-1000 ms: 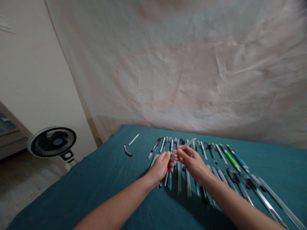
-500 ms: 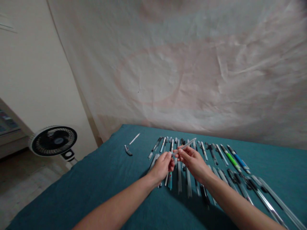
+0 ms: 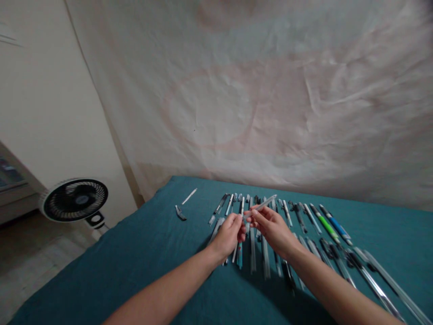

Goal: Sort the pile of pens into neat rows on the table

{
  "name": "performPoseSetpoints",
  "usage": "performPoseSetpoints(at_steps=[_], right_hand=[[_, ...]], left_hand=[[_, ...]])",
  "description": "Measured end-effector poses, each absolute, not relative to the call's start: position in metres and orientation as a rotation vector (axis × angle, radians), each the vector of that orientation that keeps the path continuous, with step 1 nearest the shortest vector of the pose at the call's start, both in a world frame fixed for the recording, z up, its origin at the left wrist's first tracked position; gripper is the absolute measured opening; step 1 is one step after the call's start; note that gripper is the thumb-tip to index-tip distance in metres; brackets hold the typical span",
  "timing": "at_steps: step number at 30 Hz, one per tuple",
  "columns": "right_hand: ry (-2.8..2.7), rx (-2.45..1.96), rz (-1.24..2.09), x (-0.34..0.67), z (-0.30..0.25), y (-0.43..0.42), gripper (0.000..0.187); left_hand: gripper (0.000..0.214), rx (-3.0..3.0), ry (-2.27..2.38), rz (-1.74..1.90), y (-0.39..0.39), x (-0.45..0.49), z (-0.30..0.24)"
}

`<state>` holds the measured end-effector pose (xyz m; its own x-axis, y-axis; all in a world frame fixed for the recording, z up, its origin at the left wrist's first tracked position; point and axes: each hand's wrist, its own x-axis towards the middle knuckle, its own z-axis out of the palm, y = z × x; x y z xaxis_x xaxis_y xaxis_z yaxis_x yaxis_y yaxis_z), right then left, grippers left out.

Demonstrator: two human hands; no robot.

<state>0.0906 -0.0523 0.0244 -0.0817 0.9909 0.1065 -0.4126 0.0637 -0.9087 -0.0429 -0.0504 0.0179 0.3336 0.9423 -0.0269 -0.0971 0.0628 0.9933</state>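
Both hands meet above a row of pens on a teal cloth (image 3: 135,257). My right hand (image 3: 272,230) pinches a thin clear pen barrel (image 3: 264,202) that points up and to the right. My left hand (image 3: 229,234) is closed with its fingertips at the barrel's lower end; what they grip there is too small to make out. Under the hands lie several pens (image 3: 252,246) side by side, among them a green one (image 3: 326,224) and a blue one (image 3: 338,225) on the right.
A small dark pen clip (image 3: 180,213) and a thin white refill (image 3: 189,196) lie apart on the cloth at the left. A black and white floor fan (image 3: 75,201) stands on the floor to the left. A creased pale sheet (image 3: 270,104) hangs behind the table.
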Motion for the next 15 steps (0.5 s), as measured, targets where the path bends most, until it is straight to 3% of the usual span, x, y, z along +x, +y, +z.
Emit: performPoseSetpoints(at_steps=[6,15], right_hand=[[-1.003,-0.789,1.379,0.0912,0.0247,-0.0521,0.026],[-1.003,-0.790,1.378,0.0905,0.0248,-0.0522,0.029]], left_hand=[[0.048,1.182,0.932,0.889,-0.0478,-0.0467,0.0170],[0.037,1.249,0.944,0.951,-0.0504,-0.0434,0.0186]])
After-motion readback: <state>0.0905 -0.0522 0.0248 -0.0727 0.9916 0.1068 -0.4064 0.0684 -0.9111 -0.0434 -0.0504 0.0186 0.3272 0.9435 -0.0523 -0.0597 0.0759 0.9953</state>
